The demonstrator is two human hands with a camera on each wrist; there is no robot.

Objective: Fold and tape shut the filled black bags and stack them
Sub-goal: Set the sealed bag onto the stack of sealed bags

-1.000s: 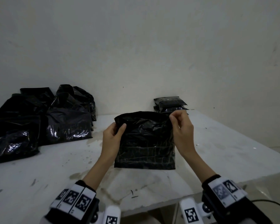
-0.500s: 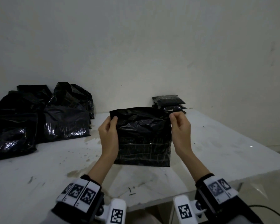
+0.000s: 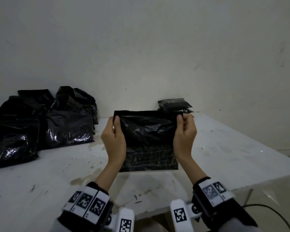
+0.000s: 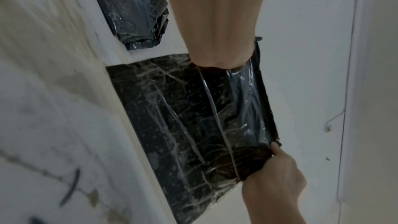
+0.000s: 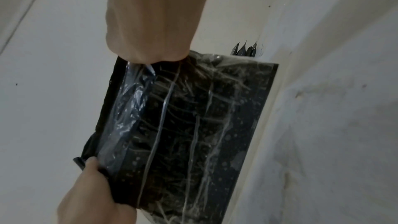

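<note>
A filled black bag (image 3: 149,144) stands upright on the white table (image 3: 224,156), its lower half bulging with a ridged load. My left hand (image 3: 115,131) pinches the bag's top left corner and my right hand (image 3: 184,129) pinches the top right corner, stretching the top edge flat and taut. The left wrist view shows the black bag (image 4: 193,117) with my right hand (image 4: 277,173) at its far corner. From the right wrist, the black bag (image 5: 183,125) has my left hand (image 5: 92,190) at the opposite corner. A small stack of folded black bags (image 3: 174,104) lies at the back.
A heap of several loose filled black bags (image 3: 40,124) lies at the back left of the table against the wall. The table's right edge (image 3: 258,178) drops off near my right arm. A cable (image 3: 274,213) runs on the floor at lower right.
Both hands slid up to the bag's top corners and pulled them apart, so the crumpled top is now stretched into a straight taut edge.
</note>
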